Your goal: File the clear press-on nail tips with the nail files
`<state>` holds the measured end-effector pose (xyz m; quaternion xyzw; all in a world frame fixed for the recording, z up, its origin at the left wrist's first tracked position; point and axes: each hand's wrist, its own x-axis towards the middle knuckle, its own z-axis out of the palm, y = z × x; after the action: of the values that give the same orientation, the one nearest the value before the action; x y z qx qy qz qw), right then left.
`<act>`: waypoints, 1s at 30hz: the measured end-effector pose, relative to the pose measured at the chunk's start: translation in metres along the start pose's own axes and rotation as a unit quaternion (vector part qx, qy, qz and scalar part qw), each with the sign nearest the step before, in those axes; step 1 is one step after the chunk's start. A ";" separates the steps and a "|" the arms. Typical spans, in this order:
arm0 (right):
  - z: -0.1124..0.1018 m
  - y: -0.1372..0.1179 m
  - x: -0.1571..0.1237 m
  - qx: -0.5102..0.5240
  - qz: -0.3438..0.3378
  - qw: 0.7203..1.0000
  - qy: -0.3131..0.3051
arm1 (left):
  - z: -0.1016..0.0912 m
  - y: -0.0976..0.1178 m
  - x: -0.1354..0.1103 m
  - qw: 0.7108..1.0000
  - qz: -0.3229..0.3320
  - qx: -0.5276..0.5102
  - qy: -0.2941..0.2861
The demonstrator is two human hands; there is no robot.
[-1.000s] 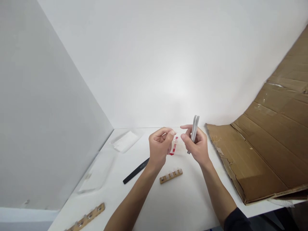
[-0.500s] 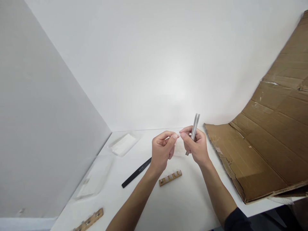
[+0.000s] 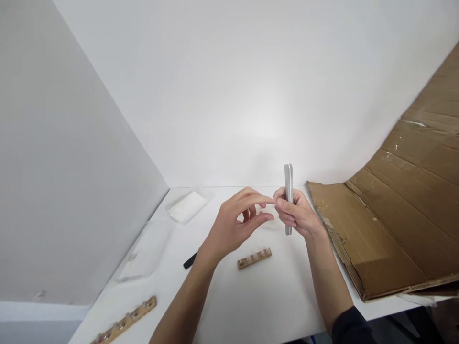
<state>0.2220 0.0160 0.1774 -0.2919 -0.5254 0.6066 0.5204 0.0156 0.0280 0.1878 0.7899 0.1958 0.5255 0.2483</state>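
Observation:
In my right hand (image 3: 298,212) a grey nail file (image 3: 289,179) with a pale core stands nearly upright, gripped between bent fingers and palm. The thumb and index of that hand are pinched together; whether a tiny piece sits between them is too small to tell. My left hand (image 3: 234,220) has its fingers apart, its index fingertip against the right fingertips and its thumb lower. Nothing shows in it. Below the hands lies a short wooden strip (image 3: 254,258) bearing several clear nail tips. A black nail file (image 3: 190,261) is partly hidden behind my left forearm.
Another wooden strip (image 3: 135,314) with round metal spots lies at the table's lower left. Two clear plastic packets, one far (image 3: 188,206) and one nearer (image 3: 143,258), rest along the left side. Folded cardboard (image 3: 390,229) covers the right side and leans up the wall.
My left hand has opened from a pinch, its index now reaching to the right fingertips. The grey file has turned more upright. The left forearm now hides more of the black file.

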 end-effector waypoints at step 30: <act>0.012 0.004 0.002 0.006 0.017 0.999 -0.034 | 0.003 -0.004 -0.005 0.967 0.080 0.230 0.070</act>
<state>0.2090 0.0140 0.1771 -0.2766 -0.5339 0.6282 0.4938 0.0164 0.0276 0.1805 0.7998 0.2645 0.5388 0.0029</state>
